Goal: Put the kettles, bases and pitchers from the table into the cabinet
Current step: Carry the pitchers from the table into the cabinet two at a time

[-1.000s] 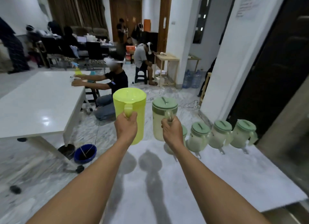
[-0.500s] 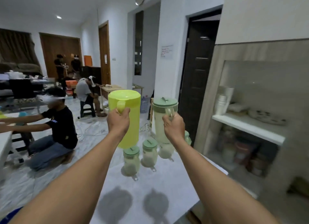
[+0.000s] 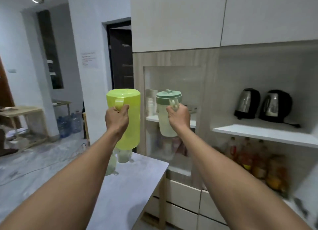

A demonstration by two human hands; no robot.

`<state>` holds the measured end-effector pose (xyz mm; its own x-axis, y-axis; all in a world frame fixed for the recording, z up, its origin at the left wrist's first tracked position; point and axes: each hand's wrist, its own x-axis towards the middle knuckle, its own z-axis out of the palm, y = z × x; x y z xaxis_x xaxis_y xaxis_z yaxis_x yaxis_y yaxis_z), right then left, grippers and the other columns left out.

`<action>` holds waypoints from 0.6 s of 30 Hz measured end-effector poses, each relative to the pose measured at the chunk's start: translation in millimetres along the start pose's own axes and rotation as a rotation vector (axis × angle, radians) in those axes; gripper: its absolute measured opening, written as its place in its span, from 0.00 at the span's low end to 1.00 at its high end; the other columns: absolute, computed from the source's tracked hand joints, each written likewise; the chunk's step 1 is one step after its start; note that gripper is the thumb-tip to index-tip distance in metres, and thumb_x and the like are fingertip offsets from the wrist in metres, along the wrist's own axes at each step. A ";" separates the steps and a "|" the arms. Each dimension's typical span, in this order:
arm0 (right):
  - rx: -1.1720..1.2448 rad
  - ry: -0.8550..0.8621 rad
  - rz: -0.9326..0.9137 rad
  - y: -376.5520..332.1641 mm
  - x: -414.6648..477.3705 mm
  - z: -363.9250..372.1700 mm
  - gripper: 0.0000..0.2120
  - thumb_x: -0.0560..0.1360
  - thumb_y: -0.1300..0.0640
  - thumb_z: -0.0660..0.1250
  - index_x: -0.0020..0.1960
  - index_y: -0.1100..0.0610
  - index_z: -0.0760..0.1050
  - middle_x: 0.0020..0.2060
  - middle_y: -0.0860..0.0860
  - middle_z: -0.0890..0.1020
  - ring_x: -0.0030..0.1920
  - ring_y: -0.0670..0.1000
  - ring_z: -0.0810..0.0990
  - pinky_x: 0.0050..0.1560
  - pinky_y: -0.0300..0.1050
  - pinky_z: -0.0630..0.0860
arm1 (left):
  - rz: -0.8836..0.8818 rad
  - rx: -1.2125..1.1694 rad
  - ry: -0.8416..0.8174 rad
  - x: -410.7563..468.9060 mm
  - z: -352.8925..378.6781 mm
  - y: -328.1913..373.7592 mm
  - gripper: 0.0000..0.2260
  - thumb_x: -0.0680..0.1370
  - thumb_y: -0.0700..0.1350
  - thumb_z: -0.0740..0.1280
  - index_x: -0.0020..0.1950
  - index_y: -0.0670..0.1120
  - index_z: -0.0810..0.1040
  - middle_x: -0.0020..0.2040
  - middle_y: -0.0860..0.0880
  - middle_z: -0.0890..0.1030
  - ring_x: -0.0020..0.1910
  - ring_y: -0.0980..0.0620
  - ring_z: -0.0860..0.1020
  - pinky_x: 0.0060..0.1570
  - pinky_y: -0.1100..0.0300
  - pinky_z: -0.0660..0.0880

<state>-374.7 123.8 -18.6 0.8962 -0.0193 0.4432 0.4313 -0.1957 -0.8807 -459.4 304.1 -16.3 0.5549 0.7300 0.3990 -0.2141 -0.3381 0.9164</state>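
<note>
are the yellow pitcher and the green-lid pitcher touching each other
Apart. The head view shows cabinet frame and shelf plainly between the yellow pitcher in the left hand and the green-lid pitcher in the right hand.

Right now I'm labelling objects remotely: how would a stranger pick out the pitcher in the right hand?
Find the wood-grain cabinet with the glass door. In front of it, the right hand grips a pale translucent plastic pitcher by its handle. Its sage-green lid sets it apart from the wholly lime-yellow pitcher in the left hand.
</note>
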 end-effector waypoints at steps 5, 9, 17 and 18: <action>-0.051 0.134 0.017 20.7 30.1 -69.8 0.08 0.75 0.54 0.67 0.44 0.60 0.78 0.38 0.55 0.83 0.39 0.56 0.79 0.36 0.45 0.69 | 0.023 -0.072 -0.139 -16.4 76.9 14.2 0.14 0.75 0.53 0.67 0.35 0.44 0.75 0.31 0.46 0.73 0.31 0.48 0.71 0.34 0.56 0.68; -0.073 0.224 0.026 41.0 56.8 -129.7 0.08 0.77 0.53 0.66 0.47 0.58 0.78 0.40 0.53 0.83 0.40 0.53 0.80 0.37 0.44 0.72 | 0.035 -0.126 -0.247 -37.3 147.7 28.5 0.12 0.78 0.49 0.66 0.39 0.44 0.76 0.33 0.44 0.72 0.32 0.49 0.70 0.32 0.57 0.65; -0.142 0.387 0.067 71.1 113.5 -244.5 0.08 0.76 0.53 0.68 0.43 0.57 0.77 0.33 0.49 0.78 0.35 0.50 0.76 0.35 0.43 0.66 | 0.065 -0.164 -0.366 -72.1 277.1 59.0 0.11 0.77 0.49 0.66 0.37 0.45 0.74 0.30 0.46 0.69 0.30 0.51 0.67 0.31 0.57 0.63; -0.151 0.401 0.071 76.6 121.1 -255.8 0.08 0.76 0.52 0.68 0.43 0.57 0.78 0.35 0.50 0.80 0.38 0.53 0.78 0.38 0.44 0.68 | 0.064 -0.180 -0.378 -75.8 292.3 61.3 0.12 0.77 0.49 0.66 0.36 0.45 0.73 0.30 0.47 0.69 0.30 0.51 0.67 0.31 0.58 0.63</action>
<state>-259.7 -144.3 10.3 0.7989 -0.4115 0.4387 0.3234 -0.3210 -0.8901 -279.5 54.5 0.5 0.7848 0.4300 0.4463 -0.3761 -0.2418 0.8944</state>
